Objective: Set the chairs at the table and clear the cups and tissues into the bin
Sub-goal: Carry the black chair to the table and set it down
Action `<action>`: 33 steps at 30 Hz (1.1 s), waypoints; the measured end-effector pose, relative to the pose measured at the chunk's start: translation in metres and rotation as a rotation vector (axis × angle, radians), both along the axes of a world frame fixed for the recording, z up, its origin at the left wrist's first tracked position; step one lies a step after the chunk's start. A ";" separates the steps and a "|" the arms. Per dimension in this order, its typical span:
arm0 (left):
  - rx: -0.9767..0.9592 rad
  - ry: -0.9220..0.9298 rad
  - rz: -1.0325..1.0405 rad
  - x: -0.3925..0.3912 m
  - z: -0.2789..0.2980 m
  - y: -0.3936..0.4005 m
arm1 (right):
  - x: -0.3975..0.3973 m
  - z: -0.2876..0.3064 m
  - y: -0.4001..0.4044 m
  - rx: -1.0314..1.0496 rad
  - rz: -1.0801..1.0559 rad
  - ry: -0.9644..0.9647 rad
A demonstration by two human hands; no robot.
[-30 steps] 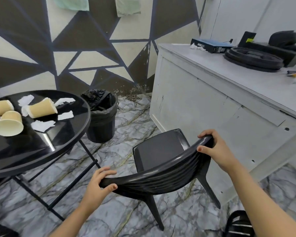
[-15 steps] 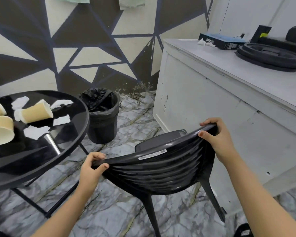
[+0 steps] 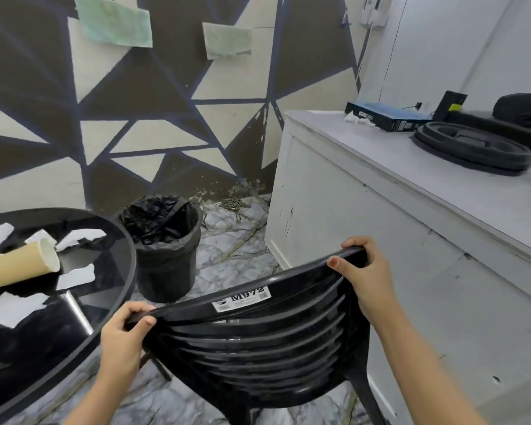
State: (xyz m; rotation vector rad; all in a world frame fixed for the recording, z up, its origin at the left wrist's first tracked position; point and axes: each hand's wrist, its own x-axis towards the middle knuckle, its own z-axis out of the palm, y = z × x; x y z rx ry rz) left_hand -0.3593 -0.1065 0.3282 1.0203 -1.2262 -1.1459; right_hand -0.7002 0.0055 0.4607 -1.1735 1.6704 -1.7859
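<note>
A black plastic chair with a ribbed back and a white label fills the lower middle, tilted with its back toward me. My left hand grips the left end of its top rail. My right hand grips the right end. To the left stands a round black table; a tan paper cup lies on its side there among several white tissue pieces. Behind the table's right edge stands a bin lined with a black bag.
A white cabinet rises close on the right, with a blue box and a black round tray on top. A patterned wall stands behind. A small chain lies on the marble floor in the corner.
The chair has come up and closer, its back tilting toward me so the seat is hidden. Both hands kept their grip on the top rail. The table now sits nearer the chair.
</note>
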 end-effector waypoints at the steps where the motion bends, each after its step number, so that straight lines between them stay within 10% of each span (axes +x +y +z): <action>1: -0.009 -0.011 0.021 -0.002 0.004 -0.004 | -0.001 0.001 -0.003 -0.005 -0.008 -0.010; 24: -0.029 -0.201 0.678 -0.046 0.065 0.133 | -0.074 -0.077 -0.099 0.124 0.605 -0.113; 33: -0.037 -0.310 0.545 -0.098 0.064 0.137 | -0.124 -0.074 -0.100 0.165 0.715 -0.152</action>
